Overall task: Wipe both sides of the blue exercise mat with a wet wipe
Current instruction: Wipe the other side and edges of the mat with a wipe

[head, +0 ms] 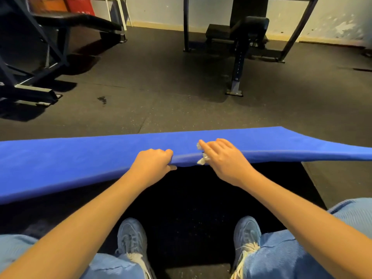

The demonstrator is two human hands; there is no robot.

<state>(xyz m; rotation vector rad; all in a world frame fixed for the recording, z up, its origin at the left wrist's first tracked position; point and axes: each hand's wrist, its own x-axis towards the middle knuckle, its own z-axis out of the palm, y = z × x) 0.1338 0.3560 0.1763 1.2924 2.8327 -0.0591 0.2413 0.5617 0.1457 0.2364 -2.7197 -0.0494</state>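
Note:
The blue exercise mat (80,158) stretches across the middle of the head view, its near edge lifted off the dark floor. My left hand (154,163) grips that near edge, fingers curled over the top and thumb beneath. Just to its right, my right hand (223,156) holds the same edge together with a crumpled white wet wipe (203,160), which shows in bits above and below the fingers. The mat's underside is hidden in shadow.
Black rubber gym floor (161,87) lies beyond the mat. A weight bench (76,22) and its frame stand at the far left, a rack with a seat (239,37) at the far centre. My shoes (130,238) and blue trouser legs are in the foreground.

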